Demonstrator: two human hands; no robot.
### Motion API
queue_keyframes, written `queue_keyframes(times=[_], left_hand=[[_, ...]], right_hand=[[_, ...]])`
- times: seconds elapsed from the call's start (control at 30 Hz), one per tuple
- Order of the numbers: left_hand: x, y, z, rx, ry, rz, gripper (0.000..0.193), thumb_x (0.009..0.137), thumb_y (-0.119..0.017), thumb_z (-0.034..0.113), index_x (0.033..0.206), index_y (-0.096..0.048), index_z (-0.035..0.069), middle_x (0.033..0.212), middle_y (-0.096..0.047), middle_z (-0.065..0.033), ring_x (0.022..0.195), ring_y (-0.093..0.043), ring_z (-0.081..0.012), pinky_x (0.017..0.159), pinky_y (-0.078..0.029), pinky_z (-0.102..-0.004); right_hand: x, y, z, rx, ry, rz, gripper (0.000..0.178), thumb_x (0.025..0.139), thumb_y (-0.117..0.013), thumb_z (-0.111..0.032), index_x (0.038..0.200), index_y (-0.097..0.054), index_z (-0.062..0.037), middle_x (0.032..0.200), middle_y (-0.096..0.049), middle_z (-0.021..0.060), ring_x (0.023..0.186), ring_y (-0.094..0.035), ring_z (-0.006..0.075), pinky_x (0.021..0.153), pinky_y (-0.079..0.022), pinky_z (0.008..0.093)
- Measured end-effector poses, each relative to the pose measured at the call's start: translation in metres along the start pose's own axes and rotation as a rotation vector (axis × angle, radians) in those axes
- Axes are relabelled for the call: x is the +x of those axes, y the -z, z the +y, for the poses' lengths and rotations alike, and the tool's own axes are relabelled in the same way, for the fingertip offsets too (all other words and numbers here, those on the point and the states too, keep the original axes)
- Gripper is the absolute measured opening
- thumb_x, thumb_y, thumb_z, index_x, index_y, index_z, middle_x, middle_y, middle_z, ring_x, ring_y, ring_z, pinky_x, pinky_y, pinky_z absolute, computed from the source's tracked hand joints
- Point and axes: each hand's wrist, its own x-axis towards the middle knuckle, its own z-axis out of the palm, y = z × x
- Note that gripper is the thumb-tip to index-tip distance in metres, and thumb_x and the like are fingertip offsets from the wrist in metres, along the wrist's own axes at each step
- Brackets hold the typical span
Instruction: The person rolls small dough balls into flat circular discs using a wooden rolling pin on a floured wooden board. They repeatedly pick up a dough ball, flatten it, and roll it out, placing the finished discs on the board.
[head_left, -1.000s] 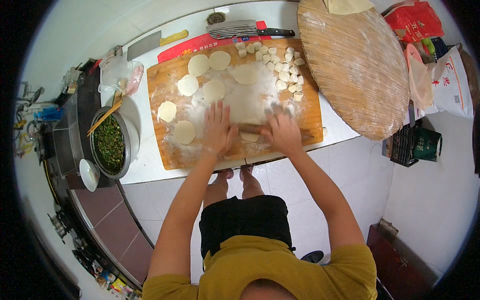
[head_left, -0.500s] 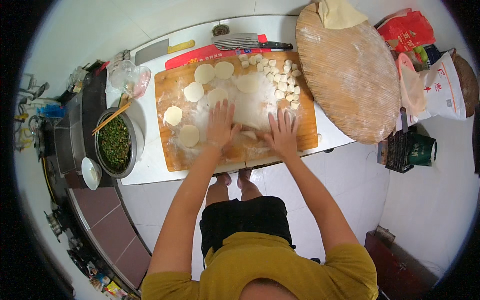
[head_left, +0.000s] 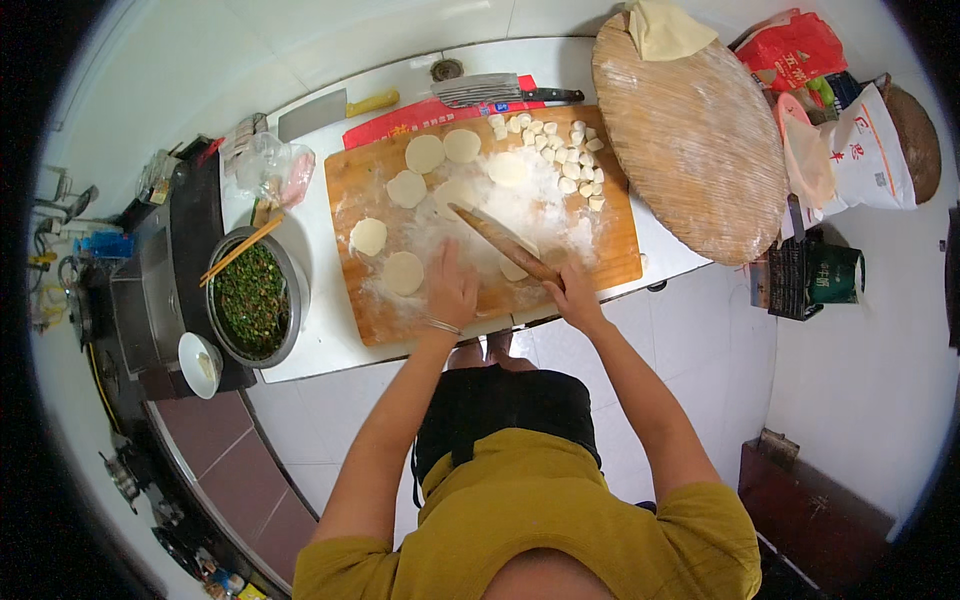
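Observation:
My right hand [head_left: 577, 299] is closed around the near end of a wooden rolling pin [head_left: 500, 238], which slants up and left over the floured wooden board [head_left: 625, 235]. Partly under the pin lies a small dough round [head_left: 513, 270]. To the left, my left hand [head_left: 453, 288] is over the board's near part, slightly blurred, its fingers stretched forward and holding nothing. Several flat dough wrappers lie along the board's left and far side, among them one wrapper [head_left: 403, 273] beside my left hand. Small dough pieces [head_left: 568, 170] are clustered at the far right.
A metal bowl of chopped green filling [head_left: 250, 300] with chopsticks [head_left: 240, 250] stands left, beside a white bowl [head_left: 200, 365]. A cleaver [head_left: 312, 114] and a black-handled knife [head_left: 490, 92] lie behind the board. A large round wooden board [head_left: 690, 140] leans in at right.
Both hands were spread flat over the rolling pin. Now the pin is tilted, gripped by my right hand at one end, and my left hand has come off it, lower on the board.

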Motion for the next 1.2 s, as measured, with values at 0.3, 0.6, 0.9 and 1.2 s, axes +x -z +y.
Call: queue_keyframes(times=[0.3,0.6,0.9,1.2], left_hand=[[0.001,-0.048,0.044,0.182,-0.211,-0.325,0.060,0.082,-0.062,0.026,0.136,-0.044,0.008,0.145,-0.036,-0.0192,0.131,-0.036,-0.0370,0.108,-0.029,-0.0509],[0.007,-0.093,0.002,0.320,-0.469,-0.407,0.069,0.088,-0.055,0.040,0.147,-0.028,0.015,0.155,-0.022,-0.0119,0.143,-0.018,-0.0305,0.115,-0.015,-0.0519],[0.028,-0.035,-0.020,0.606,0.220,-0.161,0.075,0.090,-0.051,0.043,0.149,-0.022,0.006,0.158,-0.012,-0.0143,0.146,-0.007,-0.0312,0.116,-0.010,-0.0506],[0.118,-0.122,0.049,0.266,-0.349,-0.368,0.059,0.083,-0.063,0.023,0.136,-0.045,0.004,0.149,-0.033,-0.0126,0.136,-0.033,-0.0306,0.114,-0.026,-0.0442]], right_hand=[[-0.023,0.022,-0.027,0.239,-0.292,0.212,0.028,0.088,-0.064,-0.022,0.098,-0.056,0.0028,0.084,-0.053,0.0182,0.076,-0.054,0.0331,0.069,-0.045,0.0398],[-0.044,0.025,0.001,0.310,-0.368,0.309,0.029,0.089,-0.064,-0.022,0.099,-0.056,0.0046,0.086,-0.054,0.0186,0.077,-0.054,0.0317,0.070,-0.044,0.0392],[-0.046,0.049,0.022,0.158,-0.348,0.289,0.029,0.087,-0.065,-0.021,0.100,-0.055,0.0026,0.089,-0.055,0.0191,0.080,-0.055,0.0346,0.071,-0.046,0.0410],[-0.064,0.056,0.045,0.089,-0.355,0.359,0.024,0.087,-0.066,-0.016,0.098,-0.056,0.0024,0.084,-0.054,0.0165,0.069,-0.053,0.0289,0.064,-0.045,0.0380]])
